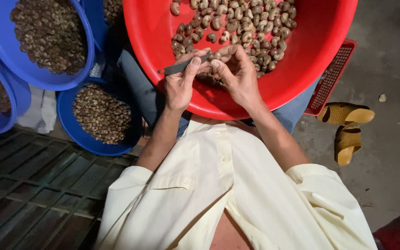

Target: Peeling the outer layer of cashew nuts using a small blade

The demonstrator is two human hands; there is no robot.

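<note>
Cream shirt (223, 185) closest. Left hand (180, 83) pinches thin grey knife (178, 68). Right hand (238, 74) pinches small nut (215, 57) over red bowl (302, 69). Nut looks light, hard, easy to break; best held by its sides.

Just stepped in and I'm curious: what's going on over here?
A person in a cream shirt sits with a big red basin of cashew nuts on their lap. The left hand holds a small grey blade; the right hand pinches a single nut against it. Several blue basins of nuts sit beside them, and yellow sandals lie on the floor.
</note>
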